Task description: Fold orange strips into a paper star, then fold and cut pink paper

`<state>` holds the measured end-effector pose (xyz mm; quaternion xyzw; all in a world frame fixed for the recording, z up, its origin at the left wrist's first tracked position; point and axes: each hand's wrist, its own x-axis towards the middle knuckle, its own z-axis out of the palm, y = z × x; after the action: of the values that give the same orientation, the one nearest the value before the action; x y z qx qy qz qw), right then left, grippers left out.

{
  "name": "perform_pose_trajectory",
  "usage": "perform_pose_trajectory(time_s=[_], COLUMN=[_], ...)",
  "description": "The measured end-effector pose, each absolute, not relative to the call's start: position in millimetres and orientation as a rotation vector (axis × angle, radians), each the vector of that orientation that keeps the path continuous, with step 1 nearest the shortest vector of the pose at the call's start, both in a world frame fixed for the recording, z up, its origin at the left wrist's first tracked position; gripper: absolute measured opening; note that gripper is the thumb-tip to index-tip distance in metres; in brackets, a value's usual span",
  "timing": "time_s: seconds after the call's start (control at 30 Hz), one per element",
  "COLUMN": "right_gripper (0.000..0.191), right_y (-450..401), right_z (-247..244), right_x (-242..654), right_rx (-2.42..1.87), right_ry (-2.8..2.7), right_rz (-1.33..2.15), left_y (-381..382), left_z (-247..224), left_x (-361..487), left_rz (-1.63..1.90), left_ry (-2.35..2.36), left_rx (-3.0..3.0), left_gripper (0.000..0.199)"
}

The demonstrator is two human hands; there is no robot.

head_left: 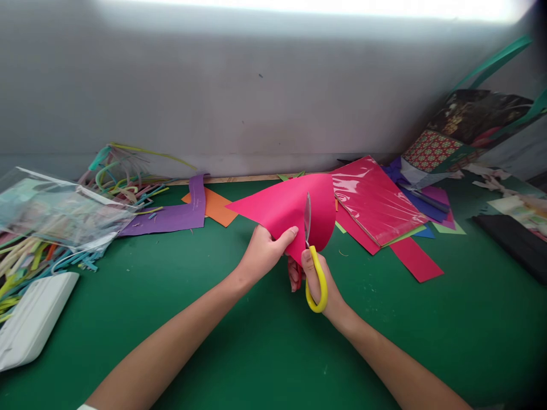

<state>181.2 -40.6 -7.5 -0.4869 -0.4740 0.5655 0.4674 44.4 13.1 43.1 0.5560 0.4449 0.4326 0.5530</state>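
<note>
A curved sheet of bright pink paper (277, 205) is held up over the table, its thumb-side edge pinched by my left hand (267, 250). My right hand (322, 279) grips scissors (317, 285) with a yellow handle loop; a red loop shows partly below the paper. One scissor blade stands in front of the sheet, pointing away from me, and the other blade is hidden behind the paper. The fingers of my left hand behind the sheet are out of sight.
On the green table (205, 336), pipe cleaners (25, 262), a clear plastic bag (64, 205) and a white case (36, 319) lie left. Purple paper (171, 219) and orange paper (220, 208) lie behind. At right are a pink paper pack (376, 199), a black pouch (513, 242) and a patterned bag (444, 145).
</note>
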Motion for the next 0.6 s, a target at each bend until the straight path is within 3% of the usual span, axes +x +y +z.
perform_pose_trajectory(time_s=[0.6], right_gripper=[0.067], right_y=[-41.9], right_z=[-4.4], right_x=[180.1], right_rx=[-1.173], right_ry=[-1.137], right_rz=[1.416], left_y=[11.3], left_z=[38.6], left_x=[46.7], left_rz=[1.023], left_ry=[1.053], left_rx=[1.279], left_gripper=[0.031])
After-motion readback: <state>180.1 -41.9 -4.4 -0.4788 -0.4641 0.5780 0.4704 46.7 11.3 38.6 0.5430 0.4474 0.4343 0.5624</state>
